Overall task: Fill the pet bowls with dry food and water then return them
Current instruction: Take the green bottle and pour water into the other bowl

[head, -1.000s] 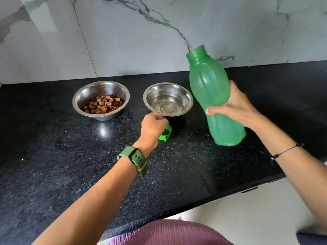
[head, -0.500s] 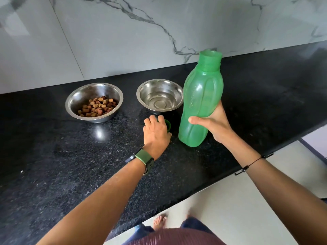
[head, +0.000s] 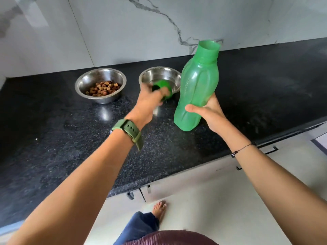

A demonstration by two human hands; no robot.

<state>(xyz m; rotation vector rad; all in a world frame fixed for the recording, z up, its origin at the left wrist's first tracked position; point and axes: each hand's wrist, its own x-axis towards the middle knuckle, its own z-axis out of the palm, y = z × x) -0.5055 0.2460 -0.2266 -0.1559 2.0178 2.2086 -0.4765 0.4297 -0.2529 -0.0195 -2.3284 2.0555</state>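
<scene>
The black speckled stone surface (head: pixel 53 138) carries everything, under a white marbled wall. The tall green translucent plastic bottle (head: pixel 196 89) stands on it, a little tilted, its mouth open; the right hand (head: pixel 208 112) has its grip closed around the lower body of the bottle. Just left of the bottle sits the round steel bowl with water (head: pixel 160 76), and further left the round steel bowl with brown dry food (head: pixel 100 84). The left hand (head: pixel 150 101) is blurred; its grip pinches the small green cap (head: pixel 162 87), in front of the water bowl.

I judge that both bowls are filled and the step in hand is closing the bottle. To do it well, hold the bottle upright and steady, put the cap flat on the mouth, then press or turn until tight, keeping the elbow away from the water bowl.
</scene>
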